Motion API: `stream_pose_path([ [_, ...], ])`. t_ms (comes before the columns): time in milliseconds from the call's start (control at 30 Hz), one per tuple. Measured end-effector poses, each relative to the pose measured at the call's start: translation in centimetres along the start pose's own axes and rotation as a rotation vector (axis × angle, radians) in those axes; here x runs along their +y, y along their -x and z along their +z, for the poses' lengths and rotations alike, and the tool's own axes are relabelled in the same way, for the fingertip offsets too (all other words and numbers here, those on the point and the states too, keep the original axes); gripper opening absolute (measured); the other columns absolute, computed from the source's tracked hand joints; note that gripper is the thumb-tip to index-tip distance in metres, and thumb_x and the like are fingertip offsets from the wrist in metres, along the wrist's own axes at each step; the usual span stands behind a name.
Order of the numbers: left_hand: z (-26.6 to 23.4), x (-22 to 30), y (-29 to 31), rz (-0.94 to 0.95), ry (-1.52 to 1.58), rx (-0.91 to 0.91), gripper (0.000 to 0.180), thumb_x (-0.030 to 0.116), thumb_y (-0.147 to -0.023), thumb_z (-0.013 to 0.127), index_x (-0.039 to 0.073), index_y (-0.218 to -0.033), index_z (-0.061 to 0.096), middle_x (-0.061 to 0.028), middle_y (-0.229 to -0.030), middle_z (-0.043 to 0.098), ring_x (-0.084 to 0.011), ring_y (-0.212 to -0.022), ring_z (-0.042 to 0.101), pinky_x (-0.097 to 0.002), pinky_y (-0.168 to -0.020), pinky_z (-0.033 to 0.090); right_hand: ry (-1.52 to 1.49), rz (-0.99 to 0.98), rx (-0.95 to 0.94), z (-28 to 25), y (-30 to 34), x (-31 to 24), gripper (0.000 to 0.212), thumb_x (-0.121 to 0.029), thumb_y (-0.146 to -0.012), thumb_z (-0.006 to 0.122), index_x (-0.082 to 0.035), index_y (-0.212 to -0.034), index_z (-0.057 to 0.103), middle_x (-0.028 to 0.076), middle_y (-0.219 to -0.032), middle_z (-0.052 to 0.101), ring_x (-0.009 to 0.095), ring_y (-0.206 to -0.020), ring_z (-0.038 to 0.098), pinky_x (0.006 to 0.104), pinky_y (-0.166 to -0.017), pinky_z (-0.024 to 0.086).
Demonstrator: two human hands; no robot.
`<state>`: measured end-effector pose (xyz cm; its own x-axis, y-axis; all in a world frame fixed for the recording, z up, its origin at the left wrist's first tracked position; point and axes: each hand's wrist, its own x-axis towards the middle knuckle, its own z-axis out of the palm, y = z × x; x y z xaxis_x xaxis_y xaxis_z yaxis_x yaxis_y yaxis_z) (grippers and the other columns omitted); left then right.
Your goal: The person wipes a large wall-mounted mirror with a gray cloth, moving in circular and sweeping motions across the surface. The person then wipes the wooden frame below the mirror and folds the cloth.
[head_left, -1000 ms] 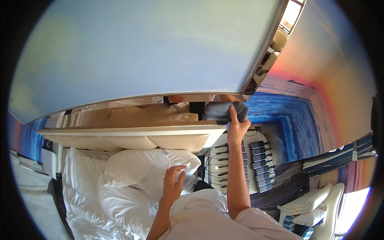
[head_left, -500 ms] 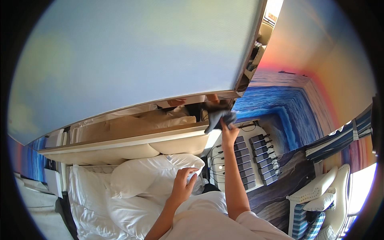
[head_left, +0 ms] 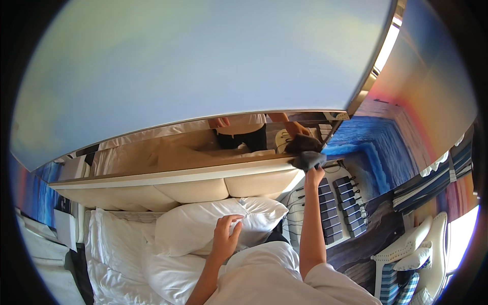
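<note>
At the lower right end of a mirrored strip (head_left: 188, 145), my right hand (head_left: 314, 176) is closed on a dark grey cloth (head_left: 309, 160). The bunched cloth is up against the strip, and its dark reflection meets it there. My right arm stretches far forward. My left hand (head_left: 224, 237) is held over a white pillow (head_left: 190, 231), thumb and fingers apart, with nothing in it. Whether it touches the pillow I cannot tell. Above the strip rises a large pale blue panel (head_left: 203, 61).
A cream padded headboard (head_left: 198, 190) with a white top edge runs below the mirror. White bedding (head_left: 114, 254) lies to the left. On the right, a white-topped surface (head_left: 337, 236) carries rows of dark devices with cables. A cream armchair (head_left: 394, 249) with cushions stands farther right.
The whole view has shifted, so the scene sits farther right. The cloth in my right hand looks more bunched, and the mirror reflects more of my body. My left hand stays over the pillow.
</note>
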<state>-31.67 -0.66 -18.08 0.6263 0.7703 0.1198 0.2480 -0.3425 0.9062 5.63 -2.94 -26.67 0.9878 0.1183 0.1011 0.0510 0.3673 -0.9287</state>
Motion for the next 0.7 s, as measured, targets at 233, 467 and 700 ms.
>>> stream_pose_path([
  [233, -2.5, -1.4, 0.3, -0.048, 0.045, 0.038, 0.019, 0.015, -0.088, 0.056, 0.008, -0.104, 0.062, -0.0067, -0.101, 0.063, -0.024, -0.092, 0.055, -0.036, -0.08, 0.045, 0.173, -0.2, -0.125, 5.1, 4.6, -13.2, 0.016, -0.01, -0.08, 0.065, 0.005, -0.083, 0.062, -0.002, -0.072, 0.06, 0.004, -0.064, 0.044, 0.0207, -0.056, 0.037],
  [467, -2.5, -2.1, 0.4, -0.066, 0.099, 0.067, 0.018, 0.015, -0.088, 0.056, 0.009, -0.104, 0.062, -0.0057, -0.1, 0.064, -0.0214, -0.091, 0.056, -0.0353, -0.079, 0.045, -0.119, 0.415, -0.083, -0.8, 5.9, -11.3, 0.023, -0.019, -0.077, 0.067, -0.001, -0.091, 0.061, 0.002, -0.082, 0.06, 0.014, -0.07, 0.057, 0.0285, -0.063, 0.047],
  [700, -2.3, -2.8, 0.6, -0.126, 0.08, 0.068, 0.019, 0.017, -0.09, 0.054, 0.007, -0.103, 0.062, -0.0062, -0.102, 0.065, -0.0182, -0.092, 0.058, -0.0321, -0.077, 0.045, -0.251, 0.226, -0.343, 2.9, -2.3, -13.7, 0.031, -0.025, -0.08, 0.068, -0.002, -0.099, 0.057, 0.004, -0.089, 0.06, 0.014, -0.079, 0.059, 0.0277, -0.072, 0.048],
])
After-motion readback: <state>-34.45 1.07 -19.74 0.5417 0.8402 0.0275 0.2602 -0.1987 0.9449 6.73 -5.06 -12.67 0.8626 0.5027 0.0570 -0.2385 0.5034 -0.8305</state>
